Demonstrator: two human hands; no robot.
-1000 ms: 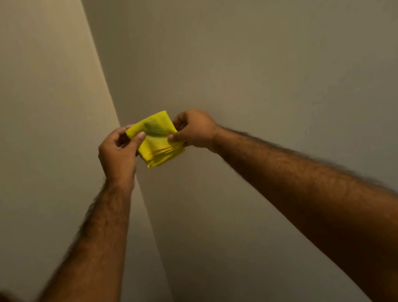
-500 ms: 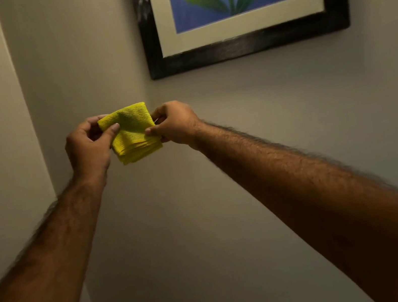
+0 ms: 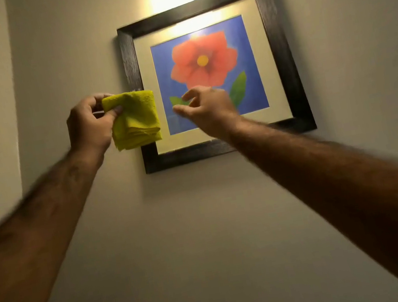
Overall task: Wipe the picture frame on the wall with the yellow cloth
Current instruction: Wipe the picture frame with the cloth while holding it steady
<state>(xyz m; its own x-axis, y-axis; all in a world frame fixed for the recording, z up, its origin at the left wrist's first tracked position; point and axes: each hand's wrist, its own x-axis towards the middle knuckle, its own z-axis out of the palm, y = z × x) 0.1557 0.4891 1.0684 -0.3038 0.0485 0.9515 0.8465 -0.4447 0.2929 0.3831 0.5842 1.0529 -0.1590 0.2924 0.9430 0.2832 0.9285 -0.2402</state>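
Beige wall (image 3: 206,229) is lit from above, where a black picture frame (image 3: 282,56) is hung. Over its left edge, a folded yellow cloth (image 3: 135,119) is pinched by the left hand (image 3: 89,129); the right hand (image 3: 208,112) is held loosely spread, empty, before the glass.

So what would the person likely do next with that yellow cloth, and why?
Probably press the yellow cloth, folded and pinched in the left hand, onto the picture frame. It sits in front of the frame's left edge, and the right hand is open and empty.
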